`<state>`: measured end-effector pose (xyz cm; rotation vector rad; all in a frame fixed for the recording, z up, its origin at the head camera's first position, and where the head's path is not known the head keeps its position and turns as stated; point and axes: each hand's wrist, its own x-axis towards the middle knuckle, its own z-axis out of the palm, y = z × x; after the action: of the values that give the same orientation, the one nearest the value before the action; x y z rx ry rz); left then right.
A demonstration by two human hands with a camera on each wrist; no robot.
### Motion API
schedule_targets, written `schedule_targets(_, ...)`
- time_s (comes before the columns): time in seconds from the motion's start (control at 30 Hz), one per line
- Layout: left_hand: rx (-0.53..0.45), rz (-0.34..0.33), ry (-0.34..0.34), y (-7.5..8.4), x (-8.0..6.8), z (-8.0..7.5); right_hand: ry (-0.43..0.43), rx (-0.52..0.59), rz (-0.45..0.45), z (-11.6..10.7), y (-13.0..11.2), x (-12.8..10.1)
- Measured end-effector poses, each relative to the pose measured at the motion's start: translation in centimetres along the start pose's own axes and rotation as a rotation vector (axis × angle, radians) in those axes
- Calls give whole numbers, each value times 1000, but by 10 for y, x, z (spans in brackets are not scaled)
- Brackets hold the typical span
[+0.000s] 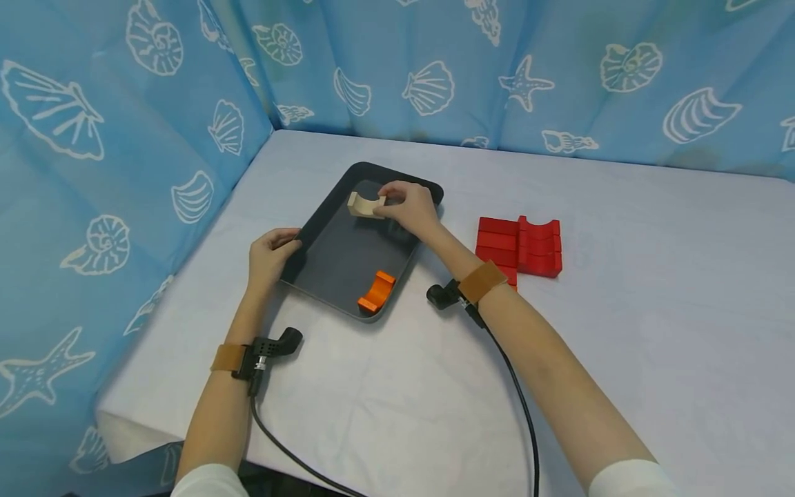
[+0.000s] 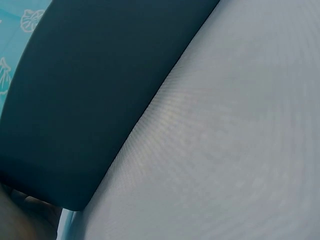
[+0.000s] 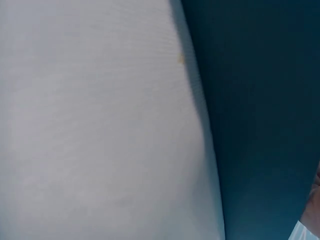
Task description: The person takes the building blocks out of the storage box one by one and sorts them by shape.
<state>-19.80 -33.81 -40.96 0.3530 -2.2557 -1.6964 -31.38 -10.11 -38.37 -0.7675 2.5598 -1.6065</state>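
Your right hand (image 1: 410, 207) is over the far end of the dark tray (image 1: 348, 266), fingers curled round a beige arch block (image 1: 365, 205), pinching it at its right end; the block sits just left of your fingertips, and whether it's touching the tray floor or held just above it I can't tell. Your left hand (image 1: 268, 257) grips the tray's left rim, thumb on top of the edge, fingers wrapped at the side (fingertips hidden by the rim). An orange arch block (image 1: 376, 292) lies inside the tray at the near end, well apart from your right hand and closer to your right wrist than to the fingers. Red blocks (image 1: 522, 246) are stacked in a group on the worktop (image 1: 652, 290), to the right of your right forearm, outside the tray, not touching it. The left wrist view shows only the tray's dark underside or edge (image 2: 90, 100) against the pale worktop cloth (image 2: 225, 140), with a sliver of skin at the lower left. The right wrist view is the same story: dark tray surface (image 3: 260, 125) beside the cloth (image 3: 90, 120), block not visible. Blue shell-print curtain (image 1: 124, 138) stands behind and left of both hands.
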Motion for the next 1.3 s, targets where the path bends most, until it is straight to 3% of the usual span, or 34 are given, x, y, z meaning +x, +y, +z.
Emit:
schedule_targets(0.57, -33, 1, 4, 2, -3, 2, 17, 48, -45, -22, -10, -25)
schedule_targets(1.3, -29, -16, 17, 1, -1, 3, 41, 45, 5, -55, -3, -51)
